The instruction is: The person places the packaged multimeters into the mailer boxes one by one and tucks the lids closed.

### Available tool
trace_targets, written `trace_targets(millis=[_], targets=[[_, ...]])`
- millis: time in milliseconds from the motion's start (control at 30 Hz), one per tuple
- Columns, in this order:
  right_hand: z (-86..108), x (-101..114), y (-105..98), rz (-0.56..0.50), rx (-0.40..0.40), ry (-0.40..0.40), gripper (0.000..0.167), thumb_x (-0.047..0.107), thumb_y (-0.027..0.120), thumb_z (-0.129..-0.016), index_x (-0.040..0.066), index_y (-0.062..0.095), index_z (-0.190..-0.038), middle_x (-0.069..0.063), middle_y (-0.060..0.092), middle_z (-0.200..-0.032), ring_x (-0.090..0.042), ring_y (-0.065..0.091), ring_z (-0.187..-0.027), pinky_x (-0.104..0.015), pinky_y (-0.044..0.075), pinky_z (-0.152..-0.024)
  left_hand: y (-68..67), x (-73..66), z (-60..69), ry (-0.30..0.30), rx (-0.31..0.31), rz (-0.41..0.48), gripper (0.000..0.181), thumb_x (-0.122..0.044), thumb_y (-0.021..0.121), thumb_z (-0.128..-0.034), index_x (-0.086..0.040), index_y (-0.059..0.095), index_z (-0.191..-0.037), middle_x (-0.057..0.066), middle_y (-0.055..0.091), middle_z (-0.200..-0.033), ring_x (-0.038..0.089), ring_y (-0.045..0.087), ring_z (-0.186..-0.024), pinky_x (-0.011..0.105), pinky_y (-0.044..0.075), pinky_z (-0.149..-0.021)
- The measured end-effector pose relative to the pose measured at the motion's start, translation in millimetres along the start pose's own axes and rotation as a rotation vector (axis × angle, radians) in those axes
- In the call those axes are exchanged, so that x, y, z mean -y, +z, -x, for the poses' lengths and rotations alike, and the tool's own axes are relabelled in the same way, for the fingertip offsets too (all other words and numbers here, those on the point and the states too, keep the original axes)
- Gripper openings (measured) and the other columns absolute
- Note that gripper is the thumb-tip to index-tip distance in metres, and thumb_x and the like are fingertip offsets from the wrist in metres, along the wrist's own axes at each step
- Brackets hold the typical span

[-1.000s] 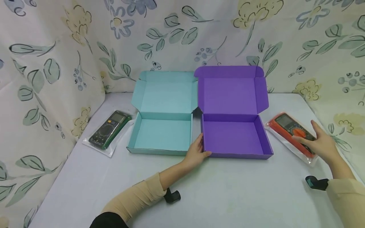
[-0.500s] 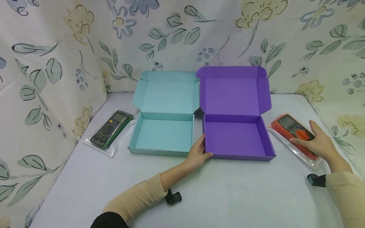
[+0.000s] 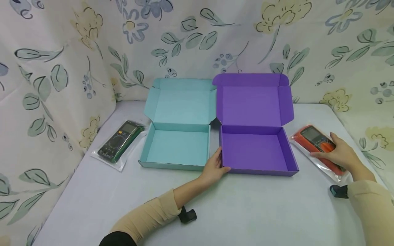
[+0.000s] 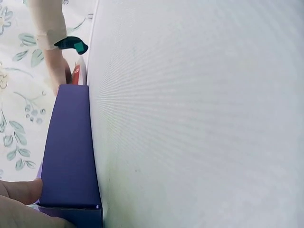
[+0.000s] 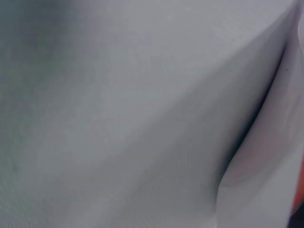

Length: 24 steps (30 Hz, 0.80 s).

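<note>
My left hand (image 3: 213, 164) grips the front left corner of an open purple cardboard box (image 3: 257, 150), with the thumb on its front wall and the fingers along its left side. In the left wrist view, part of the thumb lies against the purple box (image 4: 71, 147). At the right, my right hand (image 3: 343, 155) spans an orange multimeter (image 3: 318, 138) in a clear plastic bag, thumb across its left side and fingers at its right edge. The multimeter rests on the table. The right wrist view shows mostly table and a bag edge (image 5: 266, 171); the fingers are hidden there.
An open light-blue cardboard box (image 3: 178, 145) stands left of the purple one, both lids raised at the back. A bagged black and green multimeter (image 3: 120, 141) lies at the left of the white table (image 3: 261, 212). A floral curtain (image 3: 197, 37) hangs behind.
My right hand has moved slightly left and closed in around the orange multimeter. The left hand keeps its hold on the purple box. The head view has shifted a little.
</note>
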State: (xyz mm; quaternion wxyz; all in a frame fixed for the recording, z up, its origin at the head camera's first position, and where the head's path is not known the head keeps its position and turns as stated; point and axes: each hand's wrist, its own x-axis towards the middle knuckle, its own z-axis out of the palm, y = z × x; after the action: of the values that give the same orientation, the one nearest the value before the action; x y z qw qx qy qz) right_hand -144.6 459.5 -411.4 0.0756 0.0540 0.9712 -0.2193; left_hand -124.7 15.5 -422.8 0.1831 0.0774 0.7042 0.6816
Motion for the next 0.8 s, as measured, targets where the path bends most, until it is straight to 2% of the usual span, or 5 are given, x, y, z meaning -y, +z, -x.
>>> trace_targets(millis=[133, 300, 433, 800], targets=[[-1.0, -1.1, 0.3, -0.004, 0.013, 0.017, 0.117, 0.051, 0.069, -0.084, -0.013, -0.006, -0.147, -0.050, 0.019, -0.137, -0.061, 0.029, -0.113, -0.075, 0.033, -0.087, 0.2, -0.8, 0.8, 0.002, 0.002, 0.003, 0.079, 0.018, 0.057, -0.0861, 0.011, 0.011, -0.150, 0.029, 0.013, -0.156, 0.037, 0.016, -0.144, 0.041, 0.021, -0.115], [-1.7, -3.1, 1.8, -0.051, 0.015, 0.051, 0.118, 0.051, 0.070, -0.084, -0.010, -0.008, -0.148, -0.047, 0.014, -0.142, -0.061, 0.025, -0.117, -0.076, 0.030, -0.089, 0.2, -1.6, 1.3, 0.004, 0.002, 0.000, 0.080, 0.017, 0.058, -0.0862, 0.011, 0.011, -0.150, 0.028, 0.013, -0.156, 0.038, 0.016, -0.144, 0.041, 0.022, -0.115], [-1.3, -4.0, 2.3, -0.076, 0.014, 0.071, 0.117, 0.050, 0.070, -0.084, -0.009, -0.006, -0.149, -0.049, 0.014, -0.140, -0.062, 0.024, -0.117, -0.077, 0.029, -0.090, -0.3, -1.1, 1.4, 0.000, 0.000, 0.001, 0.080, 0.017, 0.058, -0.0863, 0.011, 0.011, -0.150, 0.028, 0.013, -0.156, 0.037, 0.017, -0.144, 0.041, 0.022, -0.115], [-2.4, -4.3, -2.3, -0.019, 0.103, 0.134, 0.114, 0.058, 0.064, -0.085, -0.014, -0.001, -0.146, -0.048, 0.026, -0.124, -0.057, 0.035, -0.104, -0.071, 0.040, -0.084, -1.1, 0.0, 1.5, -0.005, 0.007, 0.003, 0.079, 0.016, 0.058, -0.0875, 0.010, 0.011, -0.151, 0.027, 0.012, -0.156, 0.037, 0.016, -0.144, 0.040, 0.023, -0.115]])
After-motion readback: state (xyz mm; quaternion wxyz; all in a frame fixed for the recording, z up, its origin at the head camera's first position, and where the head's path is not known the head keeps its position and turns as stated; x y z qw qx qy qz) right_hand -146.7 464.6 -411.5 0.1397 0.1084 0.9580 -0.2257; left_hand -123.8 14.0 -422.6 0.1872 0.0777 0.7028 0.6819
